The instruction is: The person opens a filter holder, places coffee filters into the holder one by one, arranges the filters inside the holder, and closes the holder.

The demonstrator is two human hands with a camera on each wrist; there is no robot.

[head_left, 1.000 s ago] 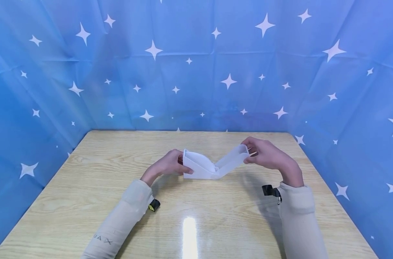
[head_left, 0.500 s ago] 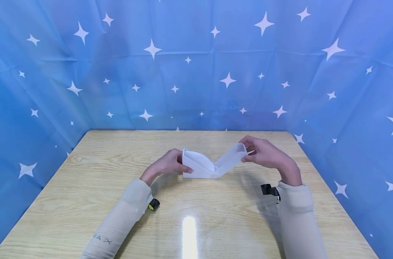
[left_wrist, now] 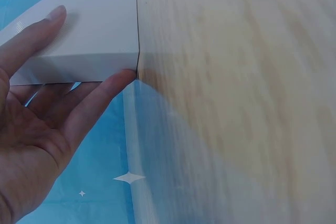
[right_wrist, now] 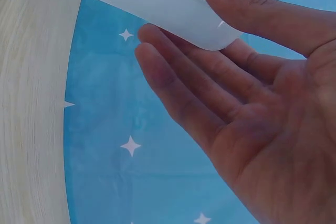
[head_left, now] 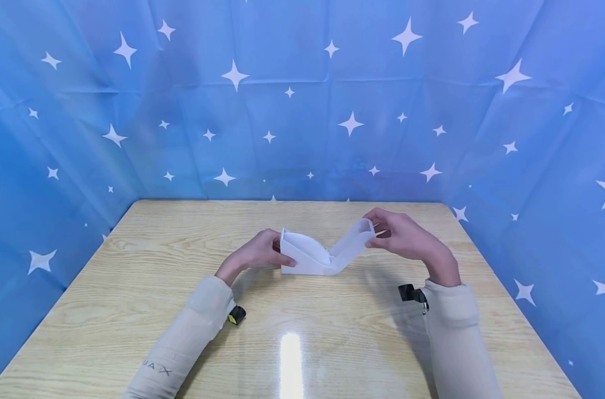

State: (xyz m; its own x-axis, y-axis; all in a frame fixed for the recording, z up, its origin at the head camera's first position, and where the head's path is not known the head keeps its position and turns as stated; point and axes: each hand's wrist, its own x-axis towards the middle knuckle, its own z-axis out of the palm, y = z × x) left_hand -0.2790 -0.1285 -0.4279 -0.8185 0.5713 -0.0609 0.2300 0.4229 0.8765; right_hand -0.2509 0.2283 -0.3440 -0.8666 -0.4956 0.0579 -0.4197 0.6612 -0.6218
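A white plastic case with a hinged lid stands on the table at the middle of the head view. Its wedge-shaped base (head_left: 301, 262) lies at the left, and its translucent lid (head_left: 349, 246) slants up to the right from the hinge. My left hand (head_left: 260, 250) grips the base's left end, thumb on the near side and fingers behind the end wall. The lid's raised end is between the thumb and fingers of my right hand (head_left: 407, 237). In the right wrist view the thumb lies over the lid (right_wrist: 152, 6), with the fingers beneath it.
The light wooden table (head_left: 342, 343) carries a bright glare streak near its front. A blue curtain (head_left: 292, 144) with white stars surrounds the back and sides. Small black devices (head_left: 237, 315) sit at both wrists.
My right hand has shifted a little left and up, swinging the lid steeper toward the base. My left hand and the base have stayed nearly in place.
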